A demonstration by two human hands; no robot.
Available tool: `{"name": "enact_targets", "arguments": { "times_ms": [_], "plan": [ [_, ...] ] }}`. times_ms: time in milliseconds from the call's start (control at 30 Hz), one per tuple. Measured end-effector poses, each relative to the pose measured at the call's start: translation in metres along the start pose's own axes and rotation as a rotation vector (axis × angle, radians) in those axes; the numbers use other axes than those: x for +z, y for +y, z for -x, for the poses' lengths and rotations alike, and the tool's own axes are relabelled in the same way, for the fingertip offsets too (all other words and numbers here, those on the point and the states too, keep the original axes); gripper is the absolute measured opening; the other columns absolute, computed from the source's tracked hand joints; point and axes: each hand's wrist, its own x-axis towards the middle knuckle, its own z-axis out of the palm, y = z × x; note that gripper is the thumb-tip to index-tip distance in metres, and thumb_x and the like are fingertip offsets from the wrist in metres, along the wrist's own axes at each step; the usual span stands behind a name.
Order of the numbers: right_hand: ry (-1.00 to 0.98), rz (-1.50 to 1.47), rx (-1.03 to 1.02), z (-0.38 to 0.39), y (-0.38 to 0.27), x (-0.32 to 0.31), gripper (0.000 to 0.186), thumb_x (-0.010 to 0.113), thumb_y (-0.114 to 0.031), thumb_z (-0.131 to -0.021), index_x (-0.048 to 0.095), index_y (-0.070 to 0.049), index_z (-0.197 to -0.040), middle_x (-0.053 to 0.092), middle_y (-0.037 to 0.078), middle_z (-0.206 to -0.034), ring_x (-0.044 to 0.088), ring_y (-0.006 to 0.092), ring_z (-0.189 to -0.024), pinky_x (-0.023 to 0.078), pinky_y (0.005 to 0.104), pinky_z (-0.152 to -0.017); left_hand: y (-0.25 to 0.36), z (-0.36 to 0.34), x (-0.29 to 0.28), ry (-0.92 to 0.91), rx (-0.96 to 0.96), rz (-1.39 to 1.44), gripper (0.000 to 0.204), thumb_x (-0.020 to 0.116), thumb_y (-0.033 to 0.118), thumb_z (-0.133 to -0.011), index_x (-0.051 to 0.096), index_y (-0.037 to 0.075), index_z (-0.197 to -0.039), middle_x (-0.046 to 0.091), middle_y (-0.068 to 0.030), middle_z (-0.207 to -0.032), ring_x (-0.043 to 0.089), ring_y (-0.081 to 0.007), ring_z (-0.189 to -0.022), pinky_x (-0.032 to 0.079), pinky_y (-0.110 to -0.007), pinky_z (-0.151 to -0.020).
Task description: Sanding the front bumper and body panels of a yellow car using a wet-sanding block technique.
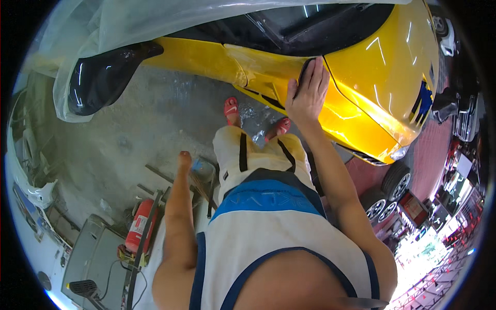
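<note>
My right hand [310, 92] lies against the rear side panel of a yellow car [361, 70], near a panel seam. Its fingers are stretched together and the thumb is apart. Between thumb and fingers shows a dark, rounded pad [304, 77], pressed to the bodywork and partly covered by the hand; its exact kind is unclear. My left hand [184, 157] hangs low at my left side, away from the car. It appears small and end-on, so its fingers cannot be made out.
A black side mirror [103, 77] juts out under clear plastic sheeting [129, 23]. A red fire extinguisher [140, 225], metal bars and a grey cabinet [93, 258] stand behind me on the left. Loose wheels [397, 181] lie to the right.
</note>
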Motion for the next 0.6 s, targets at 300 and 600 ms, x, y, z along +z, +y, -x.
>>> {"name": "enact_targets", "arguments": {
  "times_ms": [300,600],
  "plan": [
    [-0.033,0.009,0.064,-0.002,-0.009,-0.006,0.073,0.058,-0.033,-0.093,0.036,0.008,-0.149,0.026,0.022,-0.161,0.029,0.0388,-0.146,0.018,0.0508,-0.122,0.031,-0.061,-0.162,-0.051,-1.028,1.063,0.034,0.051,0.024,-0.098,0.062,-0.001,-0.119,0.069,-0.0134,-0.096,0.068,-0.0212,-0.089,0.053,-0.035,-0.071],
    [0.012,-0.051,-0.044,-0.006,0.000,0.003,0.078,0.062,-0.039,-0.090,0.038,0.007,-0.148,0.031,0.021,-0.159,0.031,0.0374,-0.144,0.018,0.0520,-0.122,0.068,-0.051,-0.178,-0.123,-0.808,1.085,0.038,0.053,0.031,-0.100,0.061,0.000,-0.120,0.071,-0.0141,-0.095,0.069,-0.0210,-0.082,0.057,-0.035,-0.075]
  ]
}}
